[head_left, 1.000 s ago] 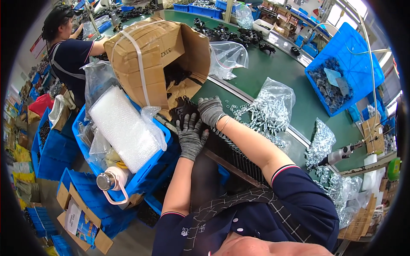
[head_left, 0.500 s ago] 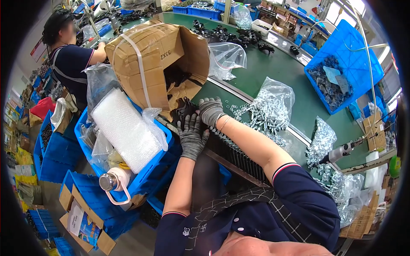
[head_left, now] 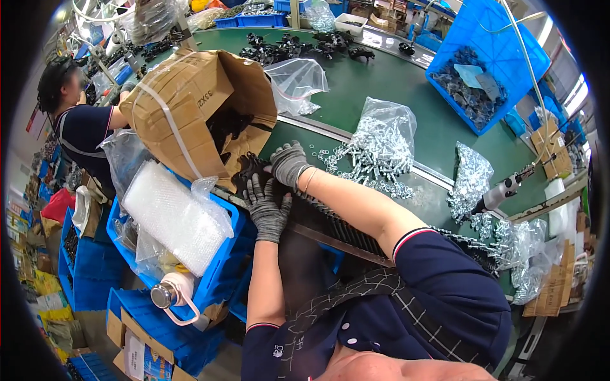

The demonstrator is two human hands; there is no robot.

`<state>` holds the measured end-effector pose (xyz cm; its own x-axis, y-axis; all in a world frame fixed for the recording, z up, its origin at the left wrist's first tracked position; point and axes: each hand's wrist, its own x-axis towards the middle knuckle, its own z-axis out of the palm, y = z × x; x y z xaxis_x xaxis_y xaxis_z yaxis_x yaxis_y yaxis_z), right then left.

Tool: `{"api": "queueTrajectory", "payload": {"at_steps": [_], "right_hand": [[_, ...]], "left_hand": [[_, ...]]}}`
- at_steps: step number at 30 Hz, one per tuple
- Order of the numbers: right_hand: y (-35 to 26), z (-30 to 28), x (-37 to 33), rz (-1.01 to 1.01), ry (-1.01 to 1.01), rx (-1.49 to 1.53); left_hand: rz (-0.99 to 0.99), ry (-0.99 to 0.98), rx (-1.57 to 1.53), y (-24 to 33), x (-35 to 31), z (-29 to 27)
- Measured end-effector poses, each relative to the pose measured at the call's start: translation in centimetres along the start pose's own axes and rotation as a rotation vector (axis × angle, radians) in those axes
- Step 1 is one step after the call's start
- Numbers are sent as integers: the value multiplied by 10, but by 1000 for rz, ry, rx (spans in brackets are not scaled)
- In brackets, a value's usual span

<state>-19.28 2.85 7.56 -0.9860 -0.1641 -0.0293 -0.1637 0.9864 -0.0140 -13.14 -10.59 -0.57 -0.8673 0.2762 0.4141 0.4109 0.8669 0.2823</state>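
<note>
Both my hands wear grey striped gloves and are close together at the table's near edge, in front of the open carton. My left hand (head_left: 268, 213) lies with its fingers stretched out and spread, fingertips against a bunch of black parts (head_left: 249, 166). Just right of it, my right hand (head_left: 290, 165) has its fingers curled by the same bunch; what they hold is hidden. A tight row of thin black parts (head_left: 340, 225) runs along the table edge under my right forearm. More black pieces (head_left: 227, 127) lie inside the cardboard carton (head_left: 178, 95).
A bag of small metal sleeves and rings (head_left: 384, 136) spills onto the green table (head_left: 356, 76). Right of it are a bag of rings (head_left: 470, 178), a powered screwdriver (head_left: 499, 193) and a tilted blue crate (head_left: 489, 70). Bubble wrap (head_left: 178, 216) and a bottle (head_left: 173, 292) stand left; a co-worker (head_left: 79, 133) is beyond.
The whole view has shifted, so the table things sit further left and higher. Both hands stay by the black parts; my right hand's fingers show more from the side.
</note>
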Motion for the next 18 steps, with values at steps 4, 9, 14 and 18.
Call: {"api": "queueTrajectory", "payload": {"at_steps": [4, 9, 14, 18], "right_hand": [[58, -22, -16, -193, -75, 13], [169, -7, -57, -345, -402, -495], [174, -1, -71, -532, -91, -496], [158, -6, -70, -347, -148, -364]], "left_hand": [[-32, 7, 4, -1, -6, -4], [-14, 52, -13, 1, -4, -4], [-21, 83, -27, 1, -4, -1], [-20, 95, -22, 3, -5, -2]]}}
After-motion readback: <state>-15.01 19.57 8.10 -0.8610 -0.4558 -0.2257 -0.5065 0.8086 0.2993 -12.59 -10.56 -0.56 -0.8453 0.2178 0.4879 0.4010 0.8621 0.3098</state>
